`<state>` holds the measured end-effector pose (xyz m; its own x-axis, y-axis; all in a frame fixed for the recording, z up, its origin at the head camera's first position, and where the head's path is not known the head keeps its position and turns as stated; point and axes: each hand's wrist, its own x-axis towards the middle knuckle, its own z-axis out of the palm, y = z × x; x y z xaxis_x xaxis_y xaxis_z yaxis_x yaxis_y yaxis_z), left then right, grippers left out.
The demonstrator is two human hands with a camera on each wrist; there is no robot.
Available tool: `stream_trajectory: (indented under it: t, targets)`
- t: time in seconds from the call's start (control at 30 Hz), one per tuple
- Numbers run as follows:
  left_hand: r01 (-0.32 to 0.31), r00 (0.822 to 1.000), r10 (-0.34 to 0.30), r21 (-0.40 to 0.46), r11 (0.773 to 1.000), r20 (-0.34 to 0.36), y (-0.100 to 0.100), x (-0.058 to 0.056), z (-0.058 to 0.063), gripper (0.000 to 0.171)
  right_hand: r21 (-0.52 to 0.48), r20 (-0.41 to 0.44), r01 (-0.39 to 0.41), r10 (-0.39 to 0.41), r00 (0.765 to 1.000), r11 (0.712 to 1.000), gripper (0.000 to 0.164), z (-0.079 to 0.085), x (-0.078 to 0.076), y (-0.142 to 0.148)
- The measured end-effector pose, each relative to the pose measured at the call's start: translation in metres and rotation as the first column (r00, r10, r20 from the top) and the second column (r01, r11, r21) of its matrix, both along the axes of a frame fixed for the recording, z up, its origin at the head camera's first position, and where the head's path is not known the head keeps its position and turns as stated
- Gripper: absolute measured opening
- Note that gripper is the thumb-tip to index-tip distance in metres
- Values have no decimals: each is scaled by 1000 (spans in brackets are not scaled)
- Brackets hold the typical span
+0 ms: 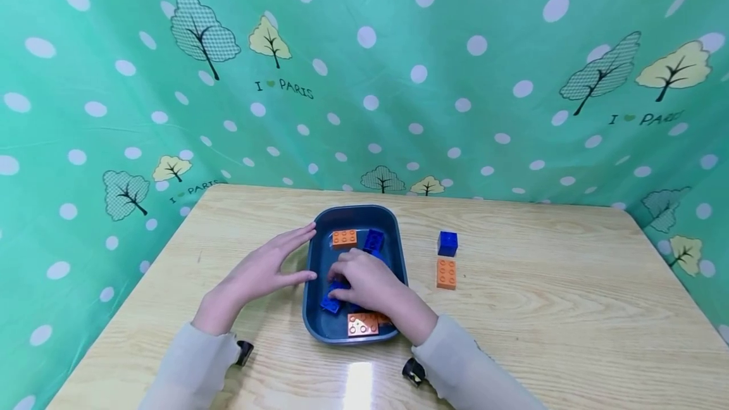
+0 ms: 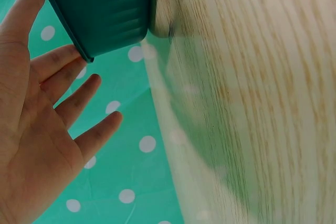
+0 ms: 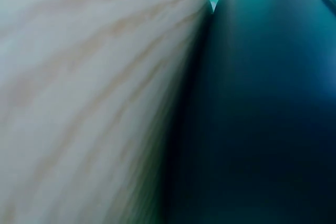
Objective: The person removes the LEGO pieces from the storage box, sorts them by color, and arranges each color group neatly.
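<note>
A dark blue bin [image 1: 312, 318] stands on the table with orange and blue toy building bricks inside. My right hand [image 1: 367, 278] reaches into it and pinches a blue brick [image 1: 330, 304] between thumb and fingers; the hand covers part of that brick. At the bin's left side, my left hand [image 1: 264, 269] touches the rim with its fingers spread and fairly straight. The left wrist view shows this hand [image 2: 47, 114] against the bin [image 2: 105, 9]. Only the bin's outer wall [image 3: 262, 98] fills the right wrist view's right side; the right hand is hidden there.
On the wooden table [image 1: 541, 309], right of the bin, a blue brick [image 1: 447, 243] lies just behind an orange brick [image 1: 447, 274]. Inside the bin are an orange brick [image 1: 344, 238] at the back and another orange brick [image 1: 362, 324] in front. A green dotted cloth [image 1: 342, 68] hangs behind.
</note>
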<state>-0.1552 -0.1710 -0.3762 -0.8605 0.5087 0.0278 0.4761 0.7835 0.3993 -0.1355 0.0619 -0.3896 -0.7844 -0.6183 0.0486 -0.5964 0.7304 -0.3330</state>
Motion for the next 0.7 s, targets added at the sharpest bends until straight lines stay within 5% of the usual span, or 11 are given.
stream_trajectory:
  t: [0.37,0.7]
  targets:
    - [3,1000,-3,7,1000,20,1,-1,1,83,-47,155,-114,120,981,992,37,-2,-1,8]
    - [3,1000,-3,-4,1000,18,2,-2,1,83,-7,201,-147,145,969,989,42,-1,-1,10]
